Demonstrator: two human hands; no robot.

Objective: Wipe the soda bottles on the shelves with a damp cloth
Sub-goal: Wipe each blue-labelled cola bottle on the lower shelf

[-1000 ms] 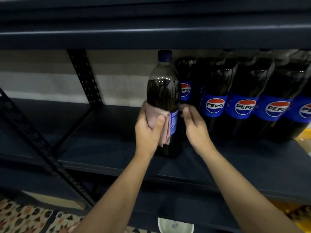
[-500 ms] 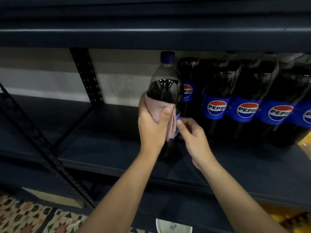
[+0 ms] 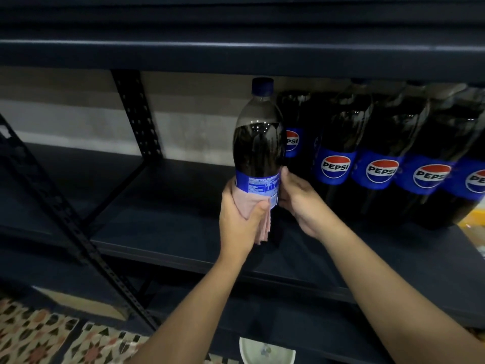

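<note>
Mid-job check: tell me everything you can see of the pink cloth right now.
The pink cloth looks soft and thin, folded in layers. It is wrapped against the lower part of the soda bottle, over the bottom of its blue label, pressed there in the grip of the left hand, thumb across its front. Its loose layered edges hang below the thumb. Whether it is damp cannot be told.

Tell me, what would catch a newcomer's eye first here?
Probably the soda bottle at the centre of the shelf, gripped by both hands: the left hand presses a pink cloth against its lower half, and the right hand steadies it. To the right stands a row of bottles.
</note>
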